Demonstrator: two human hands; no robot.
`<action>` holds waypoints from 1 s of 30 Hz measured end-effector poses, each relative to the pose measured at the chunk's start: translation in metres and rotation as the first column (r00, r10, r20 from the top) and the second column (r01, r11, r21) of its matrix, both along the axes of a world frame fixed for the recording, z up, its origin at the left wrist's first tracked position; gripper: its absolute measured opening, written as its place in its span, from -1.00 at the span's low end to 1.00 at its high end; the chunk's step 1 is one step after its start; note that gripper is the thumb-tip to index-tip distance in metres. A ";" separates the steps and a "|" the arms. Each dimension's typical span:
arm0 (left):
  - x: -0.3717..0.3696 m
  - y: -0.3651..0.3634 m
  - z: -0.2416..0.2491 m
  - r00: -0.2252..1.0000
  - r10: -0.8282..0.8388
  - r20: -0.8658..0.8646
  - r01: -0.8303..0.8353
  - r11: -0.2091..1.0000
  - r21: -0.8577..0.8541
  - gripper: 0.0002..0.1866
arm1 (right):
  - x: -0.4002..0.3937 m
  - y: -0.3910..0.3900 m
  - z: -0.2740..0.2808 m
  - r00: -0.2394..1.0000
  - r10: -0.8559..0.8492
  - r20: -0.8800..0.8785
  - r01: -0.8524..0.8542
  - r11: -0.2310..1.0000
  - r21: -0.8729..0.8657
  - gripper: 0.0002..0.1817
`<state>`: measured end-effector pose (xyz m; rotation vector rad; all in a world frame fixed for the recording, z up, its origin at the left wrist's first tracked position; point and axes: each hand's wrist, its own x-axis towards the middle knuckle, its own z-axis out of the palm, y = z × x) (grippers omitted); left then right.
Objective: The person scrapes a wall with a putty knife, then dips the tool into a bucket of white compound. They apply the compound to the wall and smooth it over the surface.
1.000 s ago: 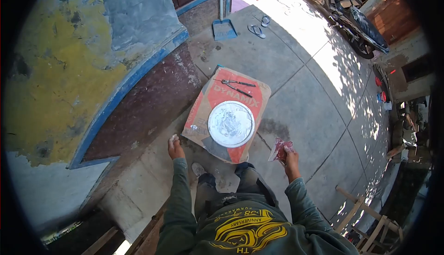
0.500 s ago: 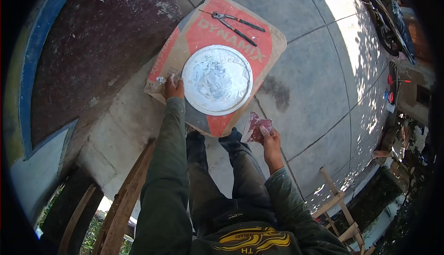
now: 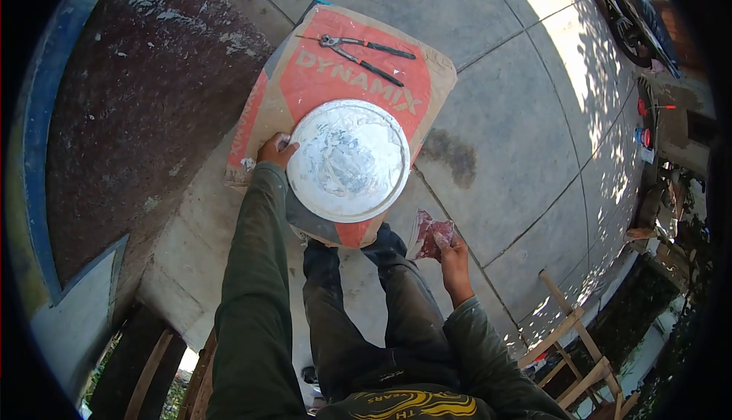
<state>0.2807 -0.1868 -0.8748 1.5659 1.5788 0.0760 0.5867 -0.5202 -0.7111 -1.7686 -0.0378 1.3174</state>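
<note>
Sack [image 3: 305, 94], printed DYNAMIX. Lid [image 3: 348, 159], round, white-smeared, on its near half; an even, level rim hold should suit best. Pincers [image 3: 330, 41], black-handled, far side. Left hand [image 3: 277, 151], pinching lid's left rim. Right hand [image 3: 456, 264], near right, clasping reddish packet [image 3: 433, 235] between thumb and fingers.

Paved in grey concrete [image 3: 526, 130], scored by thin joint lines [image 3: 526, 32] and blotched with a dark stain [image 3: 451, 158]. Walled at left in scuffed maroon paint [image 3: 137, 130], bordered with a blue band [image 3: 35, 191]. Brightened at upper right by dappled sunlight [image 3: 568, 54]. Edged at lower right by timber framing [image 3: 585, 382], perhaps a trestle, though distorted near the view's edge.
</note>
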 end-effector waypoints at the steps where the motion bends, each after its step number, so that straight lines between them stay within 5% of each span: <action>1: -0.009 -0.010 -0.005 0.995 0.036 0.093 -0.035 0.999 -0.019 -0.54 | 0.000 0.004 0.005 1.000 -0.008 0.000 0.008 1.000 0.002 -0.77; 4: -0.039 -0.051 -0.013 0.987 0.058 0.147 -0.063 0.997 0.032 -0.59 | -0.005 0.019 0.017 0.999 -0.031 -0.007 0.031 0.999 0.007 -0.76; 6: -0.040 -0.089 0.020 0.938 0.295 0.182 -0.273 0.952 -0.137 -0.62 | -0.009 0.025 0.019 1.000 -0.028 -0.006 0.028 0.999 0.028 -0.74; 12: -0.021 -0.225 0.051 0.513 0.808 0.289 -0.604 0.579 -0.548 -0.62 | -0.027 0.072 0.024 1.000 -0.009 0.028 0.006 0.992 0.125 -0.72; 16: 0.027 -0.297 0.065 0.294 0.920 0.260 -0.633 0.391 -0.668 -0.66 | -0.031 0.085 0.000 0.970 0.064 0.235 -0.105 0.981 0.165 -0.72; 20: 0.061 -0.314 0.085 0.104 0.971 0.216 -0.677 0.228 -0.700 -0.62 | -0.026 0.099 0.006 0.850 0.288 0.441 -0.329 0.944 0.017 -0.74; 25: 0.056 -0.299 0.092 0.065 0.974 0.216 -0.685 0.201 -0.700 -0.70 | -0.028 0.108 0.005 0.708 0.385 0.592 -0.372 0.916 -0.151 -0.68; 27: 0.049 -0.292 0.087 0.115 0.981 0.159 -0.485 0.195 -0.853 -0.62 | -0.030 0.112 0.002 0.667 0.423 0.613 -0.401 0.898 -0.183 -0.70; 29: 0.050 -0.282 0.087 0.187 0.972 0.142 -0.348 0.201 -0.916 -0.54 | -0.030 0.120 -0.005 0.391 0.547 0.740 -0.477 0.808 -0.345 -0.71; 30: 0.052 -0.274 0.088 0.267 0.954 0.138 -0.205 0.196 -0.959 -0.46 | -0.029 0.126 -0.007 0.386 0.548 0.742 -0.475 0.808 -0.349 -0.71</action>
